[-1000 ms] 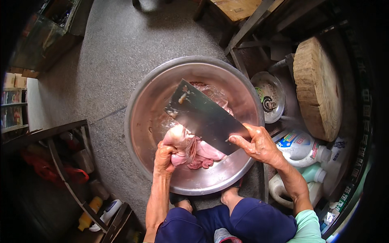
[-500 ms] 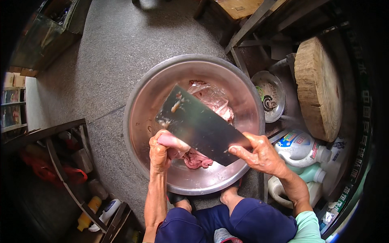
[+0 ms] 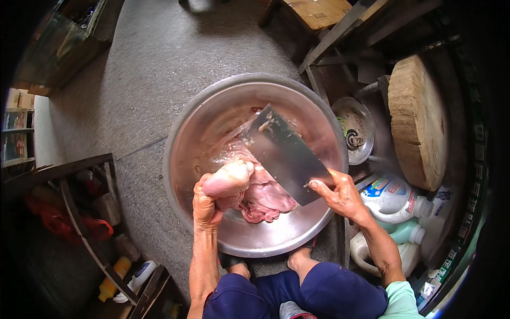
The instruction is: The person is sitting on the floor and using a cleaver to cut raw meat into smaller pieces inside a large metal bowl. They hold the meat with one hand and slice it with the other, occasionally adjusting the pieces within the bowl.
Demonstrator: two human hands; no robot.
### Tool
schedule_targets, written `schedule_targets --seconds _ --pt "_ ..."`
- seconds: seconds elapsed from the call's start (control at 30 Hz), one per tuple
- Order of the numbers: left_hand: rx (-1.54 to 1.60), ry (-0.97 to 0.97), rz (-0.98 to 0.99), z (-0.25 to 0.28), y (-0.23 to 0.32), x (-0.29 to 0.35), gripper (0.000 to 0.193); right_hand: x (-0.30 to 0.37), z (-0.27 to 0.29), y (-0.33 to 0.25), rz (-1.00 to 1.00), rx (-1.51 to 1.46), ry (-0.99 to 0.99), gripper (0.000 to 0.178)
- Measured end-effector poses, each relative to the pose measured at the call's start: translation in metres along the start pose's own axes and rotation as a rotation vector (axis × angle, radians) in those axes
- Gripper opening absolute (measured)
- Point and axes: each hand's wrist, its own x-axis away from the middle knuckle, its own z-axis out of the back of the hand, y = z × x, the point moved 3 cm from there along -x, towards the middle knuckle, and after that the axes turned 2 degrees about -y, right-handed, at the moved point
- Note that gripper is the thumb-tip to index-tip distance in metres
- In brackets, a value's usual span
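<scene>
My left hand (image 3: 206, 208) is closed around a rounded, pale pink piece of raw meat (image 3: 229, 181), held over the left part of a wide metal basin (image 3: 325, 125). Limp, folded pink flesh (image 3: 269, 199) hangs or lies below it; I cannot tell whether it is the same piece. In my right hand (image 3: 344, 196) is a cleaver (image 3: 284, 154), thumb on the near end of its broad dark blade. The blade slants up and left over the basin, with pale scraps stuck near its far end. Clear plastic film (image 3: 227, 146) shows behind the meat, partly hidden by the blade.
Right of the basin stand a metal bowl (image 3: 366, 127) with small items, a thick round wooden chopping block (image 3: 417, 125) on edge, and several plastic jugs (image 3: 390, 196). A wooden stool (image 3: 319, 13) is at the far side. Shelving with bottles (image 3: 114, 279) stands at the left.
The cleaver has moved right and away from the left hand's meat, with its blade steeper. More of the pink meat now shows, and the left hand's piece is turned upward.
</scene>
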Motion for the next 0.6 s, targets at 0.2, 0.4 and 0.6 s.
schedule_targets --seconds 0.2,0.4,0.6 --pt "-0.151 -0.039 -0.083 -0.013 -0.007 0.002 0.008 0.010 -0.004 -0.044 0.000 -0.019 -0.109 0.031" --pt "-0.165 -0.264 -0.134 0.011 -0.004 -0.001 0.022 0.005 -0.004 -0.024 0.066 -0.026 -0.173 0.032" --pt "-0.034 -0.231 -0.137 0.004 0.009 0.001 0.027 -0.011 0.001 0.009 -0.031 0.108 -0.150 0.036"
